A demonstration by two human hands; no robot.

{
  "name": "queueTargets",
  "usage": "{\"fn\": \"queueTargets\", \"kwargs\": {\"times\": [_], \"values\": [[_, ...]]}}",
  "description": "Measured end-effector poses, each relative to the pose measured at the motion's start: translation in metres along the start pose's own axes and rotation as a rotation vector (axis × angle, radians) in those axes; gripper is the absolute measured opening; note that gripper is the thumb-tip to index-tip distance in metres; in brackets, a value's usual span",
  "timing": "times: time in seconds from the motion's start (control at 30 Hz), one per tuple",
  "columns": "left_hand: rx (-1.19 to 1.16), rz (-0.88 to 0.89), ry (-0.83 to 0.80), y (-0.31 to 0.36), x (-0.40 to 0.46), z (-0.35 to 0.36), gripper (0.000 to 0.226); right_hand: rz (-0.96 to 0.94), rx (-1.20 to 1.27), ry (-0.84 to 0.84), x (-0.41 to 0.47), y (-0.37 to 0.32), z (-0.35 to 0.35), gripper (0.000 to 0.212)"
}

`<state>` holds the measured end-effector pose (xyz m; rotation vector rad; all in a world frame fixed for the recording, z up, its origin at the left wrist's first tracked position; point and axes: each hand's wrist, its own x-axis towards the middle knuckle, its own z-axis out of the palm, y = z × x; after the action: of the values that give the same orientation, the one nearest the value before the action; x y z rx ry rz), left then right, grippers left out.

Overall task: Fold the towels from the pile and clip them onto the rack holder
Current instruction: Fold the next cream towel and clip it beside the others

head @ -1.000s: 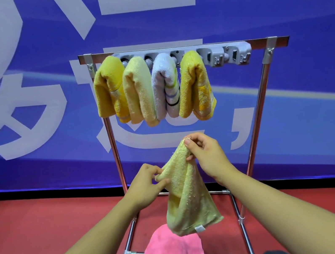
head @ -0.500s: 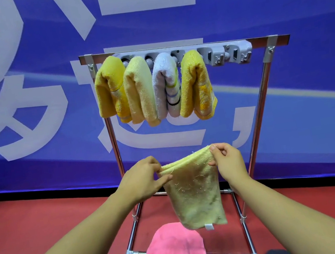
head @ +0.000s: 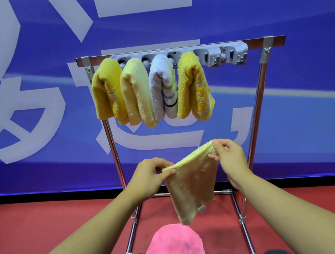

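1. Head view: my left hand (head: 148, 177) pinches the pale yellow towel (head: 191, 184) at its left top corner; my right hand (head: 229, 156) pinches the right corner, now raised higher than half a second ago.
2. The towel hangs tilted between my hands, above the pink towel (head: 174, 252).
3. Beyond my hands, four folded towels (head: 151, 89) stay clipped on the rack holder (head: 225, 55).

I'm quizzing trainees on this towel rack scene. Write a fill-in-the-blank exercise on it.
1. The holder on the rack has ____ towels clipped to it.
2. The left hand and right hand pinch a pale ____ towel.
3. The towel on the person's lap is ____.

Missing words: four; yellow; pink
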<state>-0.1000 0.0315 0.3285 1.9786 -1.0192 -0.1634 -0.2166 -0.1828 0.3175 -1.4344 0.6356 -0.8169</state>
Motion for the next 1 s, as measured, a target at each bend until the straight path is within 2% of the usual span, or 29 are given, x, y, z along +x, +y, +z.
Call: {"fn": "queueTargets", "kwargs": {"times": [0.1,0.2,0.3,0.37,0.43,0.53,0.63,0.87,1.0], "values": [[-0.001,0.038,-0.032,0.001,-0.001,-0.001,0.007,0.006,0.02,0.003,0.002,0.001,-0.001,0.013],[0.119,0.149,-0.086,0.001,-0.002,-0.003,0.012,0.009,0.028,0.009,0.001,0.001,-0.004,0.016],[0.328,0.31,-0.251,0.011,-0.003,-0.004,0.043,0.003,0.004,0.004,0.001,0.003,-0.005,0.016],[0.469,0.356,-0.396,0.022,-0.003,-0.003,0.062,-0.008,-0.025,-0.014,0.001,0.005,-0.004,0.014],[0.577,0.34,-0.522,0.033,-0.002,0.001,0.07,-0.018,-0.053,-0.034,0.001,0.007,-0.001,0.012],[0.615,0.229,-0.659,0.042,0.003,0.008,0.065,-0.033,-0.088,-0.06,0.0,0.009,0.001,0.012],[0.466,0.056,-0.668,0.036,0.01,0.01,0.064,-0.041,-0.091,-0.064,-0.001,0.01,-0.001,0.012],[0.029,-0.277,-0.461,0.028,0.021,0.004,0.05,-0.099,-0.162,-0.132,-0.011,0.006,-0.001,0.014],[-0.088,-0.356,-0.414,0.028,0.024,0.002,0.034,-0.137,-0.156,-0.221,-0.023,0.006,0.009,0.008]]}}
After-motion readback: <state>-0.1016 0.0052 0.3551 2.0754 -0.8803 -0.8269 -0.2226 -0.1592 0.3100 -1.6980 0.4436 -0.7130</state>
